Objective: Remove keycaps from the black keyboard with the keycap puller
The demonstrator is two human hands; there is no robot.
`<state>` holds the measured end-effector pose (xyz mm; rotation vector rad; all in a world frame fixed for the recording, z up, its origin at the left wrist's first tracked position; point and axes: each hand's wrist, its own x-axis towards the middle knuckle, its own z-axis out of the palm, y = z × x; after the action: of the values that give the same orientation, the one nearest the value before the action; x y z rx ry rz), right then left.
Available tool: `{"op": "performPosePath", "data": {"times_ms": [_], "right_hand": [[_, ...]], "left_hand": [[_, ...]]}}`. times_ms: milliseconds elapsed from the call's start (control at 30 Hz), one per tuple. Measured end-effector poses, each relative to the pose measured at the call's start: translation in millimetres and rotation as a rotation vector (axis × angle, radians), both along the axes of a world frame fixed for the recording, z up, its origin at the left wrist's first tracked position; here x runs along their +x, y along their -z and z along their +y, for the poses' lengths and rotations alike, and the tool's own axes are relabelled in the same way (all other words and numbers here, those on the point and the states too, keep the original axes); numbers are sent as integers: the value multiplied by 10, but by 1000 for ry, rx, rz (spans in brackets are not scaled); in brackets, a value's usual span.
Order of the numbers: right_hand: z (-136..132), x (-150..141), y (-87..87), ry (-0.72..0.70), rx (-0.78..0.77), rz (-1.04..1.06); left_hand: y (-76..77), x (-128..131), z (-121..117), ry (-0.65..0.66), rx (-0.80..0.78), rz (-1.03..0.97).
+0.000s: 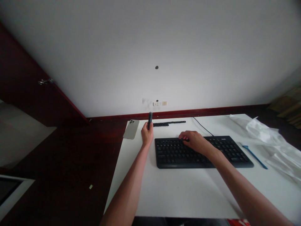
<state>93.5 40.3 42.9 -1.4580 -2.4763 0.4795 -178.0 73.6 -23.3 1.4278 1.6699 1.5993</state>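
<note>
A black keyboard lies flat on the white table, its keys facing up. My right hand rests over its upper rows with fingers curled and pinched together near the top edge; whatever lies between the fingertips is too small to make out. To the left of the keyboard, my left hand is wrapped round a slim dark upright object with a paler top end, whose kind does not show. Just behind that hand, dark strips that look like rows of small keycaps lie on the table.
A phone lies at the table's back left corner. Right of the keyboard are a thin blue tool and crumpled white plastic sheeting. A black cable runs off the back edge. Beyond stands a wall with sockets.
</note>
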Motion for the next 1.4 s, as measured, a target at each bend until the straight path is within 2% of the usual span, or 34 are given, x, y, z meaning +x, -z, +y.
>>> {"op": "performPosePath", "data": {"times_ms": [267,433,600,667,867,967,1167,1400], "right_hand": [[40,2,21,7,13,55],[405,40,55,166,22,50],[678,-42,133,140,2,-18],[685,-78,156,144,-1,-15],[581,3,229,279,-20,-42],[571,28,261,289,-30,-51],[714,-199,281,273,-21,-52],[875,-487,303,354,4,-73]], "left_hand": [[7,2,5,-2,13,15],[28,-9,12,-5,18,35],[34,-13,14,-9,16,38],[35,-13,16,-4,17,39],[32,-4,12,-7,-1,24],[21,6,7,-5,-5,28],[21,1,14,-8,4,19],[28,-11,20,-1,25,14]]}}
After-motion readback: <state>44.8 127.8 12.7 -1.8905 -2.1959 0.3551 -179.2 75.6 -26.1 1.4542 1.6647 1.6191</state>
